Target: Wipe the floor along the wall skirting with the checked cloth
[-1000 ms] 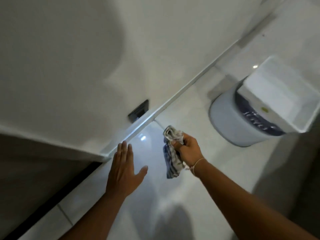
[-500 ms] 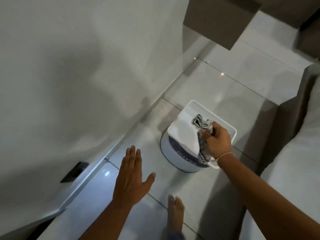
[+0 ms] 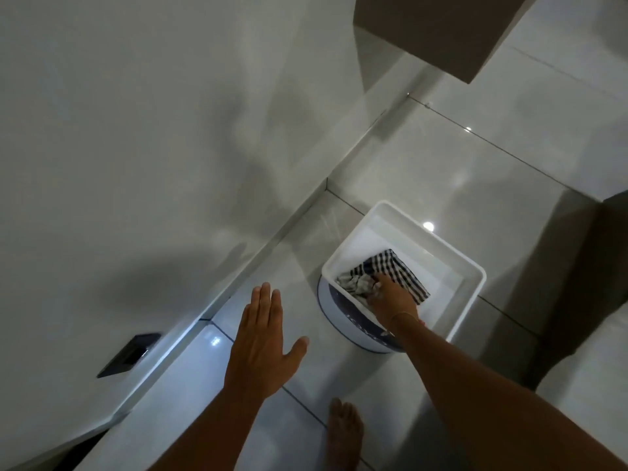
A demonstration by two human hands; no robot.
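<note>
The checked cloth (image 3: 390, 271), dark and white, lies spread and partly bunched inside a white rectangular tub (image 3: 470, 294). My right hand (image 3: 392, 297) reaches down into the tub and rests on the cloth, fingers closed on its bunched part. My left hand (image 3: 261, 345) hovers flat and empty over the glossy floor tiles, fingers together, thumb out. The white wall skirting (image 3: 258, 263) runs diagonally along the floor to the left of the tub.
The tub sits on a round white and dark blue base (image 3: 353, 329). A black socket plate (image 3: 131, 353) is set low in the wall. A bare foot (image 3: 343, 433) stands on the tiles. A brown cabinet (image 3: 438, 32) hangs above. Pale furniture (image 3: 591, 385) stands at right.
My right hand carried the cloth from near the skirting over to the tub and lowered it inside, where it now lies spread. The view swung right. My left hand stayed flat and empty.
</note>
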